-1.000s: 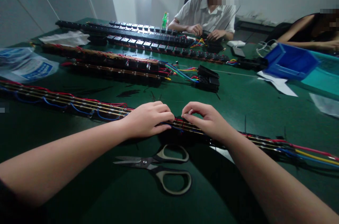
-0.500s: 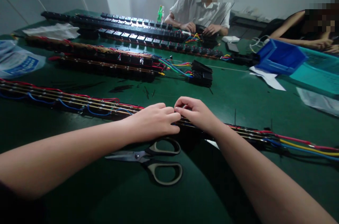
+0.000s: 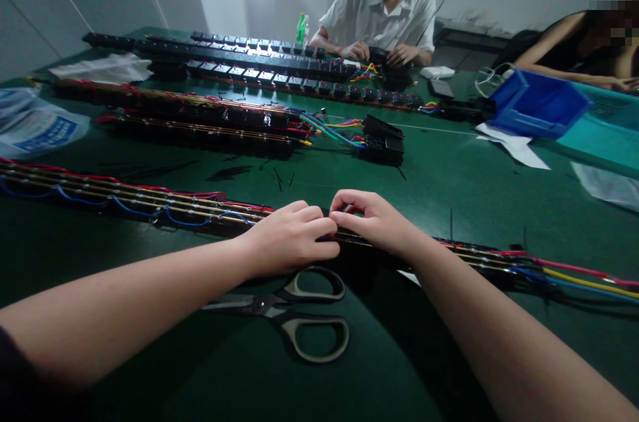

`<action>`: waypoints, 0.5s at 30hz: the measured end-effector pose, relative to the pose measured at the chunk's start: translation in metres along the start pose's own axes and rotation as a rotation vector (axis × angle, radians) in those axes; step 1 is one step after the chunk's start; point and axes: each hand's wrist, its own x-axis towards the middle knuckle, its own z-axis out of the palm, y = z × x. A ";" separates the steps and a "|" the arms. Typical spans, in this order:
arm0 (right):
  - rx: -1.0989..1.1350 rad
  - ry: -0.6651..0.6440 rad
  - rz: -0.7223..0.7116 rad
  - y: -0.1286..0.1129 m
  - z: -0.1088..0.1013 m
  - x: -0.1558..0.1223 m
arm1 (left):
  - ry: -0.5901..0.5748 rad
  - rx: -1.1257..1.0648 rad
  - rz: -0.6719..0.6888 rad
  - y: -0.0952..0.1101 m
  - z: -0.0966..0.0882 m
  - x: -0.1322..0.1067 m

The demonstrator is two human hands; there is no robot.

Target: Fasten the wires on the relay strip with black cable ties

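Note:
A long black strip with brass rails and red and blue wires (image 3: 130,199) runs across the green table in front of me. My left hand (image 3: 289,239) lies on its middle with the fingers curled down over the wires. My right hand (image 3: 374,222) rests just to the right, fingertips pinched together on the same spot, touching the left fingertips. What the fingers pinch is too small to make out. Grey-handled scissors (image 3: 294,312) lie on the table just below my hands.
More wired strips (image 3: 200,122) and rows of black sockets (image 3: 259,66) lie further back. A blue bin (image 3: 536,106) and white paper sit at the right. A person in a white shirt (image 3: 384,12) works at the far end; another person's arm (image 3: 564,52) rests at the right.
My hands have come together over the strip until the fingertips touch. The view shifted slightly; the scissors and strips stay where they were.

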 end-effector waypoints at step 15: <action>0.218 -0.004 -0.050 0.000 -0.006 0.001 | 0.019 -0.521 -0.436 -0.008 -0.011 0.014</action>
